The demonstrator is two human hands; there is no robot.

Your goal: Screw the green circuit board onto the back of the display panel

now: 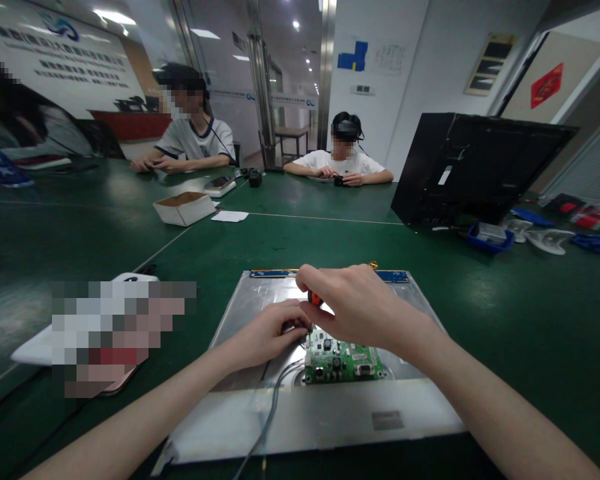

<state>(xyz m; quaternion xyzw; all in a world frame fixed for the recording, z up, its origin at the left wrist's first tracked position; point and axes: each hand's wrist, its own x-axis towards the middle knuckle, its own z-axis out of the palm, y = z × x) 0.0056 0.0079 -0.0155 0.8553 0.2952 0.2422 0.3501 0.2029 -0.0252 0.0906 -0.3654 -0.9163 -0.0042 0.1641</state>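
Observation:
A green circuit board [344,362] lies on the silver metal back of a flat display panel [250,303] in front of me. My right hand [360,303] is closed around a screwdriver [315,298], of which only part of the red and black handle shows above the board's upper left corner. My left hand [285,327] is beside that corner, its fingers curled together near the tool's lower end; whatever they pinch is hidden. Grey cables [275,393] run from the board's left side toward me. A narrow blue circuit strip [275,274] lines the panel's far edge.
To the left lie phones [125,347], partly blurred out. Farther off are an open white box [185,208] and a paper slip [230,216]. A black monitor [475,170] and a blue tray [490,238] stand at right. Several people sit across the green table [300,233].

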